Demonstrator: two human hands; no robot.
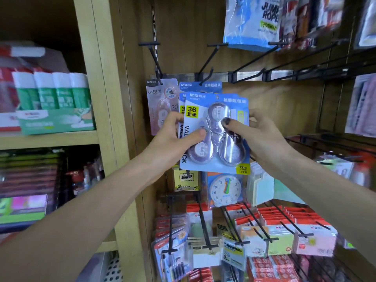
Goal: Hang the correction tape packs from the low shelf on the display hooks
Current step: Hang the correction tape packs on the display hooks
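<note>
A blue correction tape pack (234, 102) with three clear blisters is held up in front of the display wall. My left hand (173, 137) grips its left edge, thumb on the front. My right hand (262, 137) grips its right edge, thumb pressed on the blister. A second blue pack (181, 110) lies just behind it, its edge showing at the left. Another blue pack (209, 86) hangs on the black display hook (205, 64) just above. A pink correction tape pack (158, 106) hangs on the hook (155, 60) to its left.
Empty black hooks (264, 58) jut out along the metal rail to the right. A jump rope bag (252, 23) hangs above. Below hang a toy clock (224, 190), sticky notes and red-carded packs (284, 218). Glue sticks (53, 92) fill the wooden shelf on the left.
</note>
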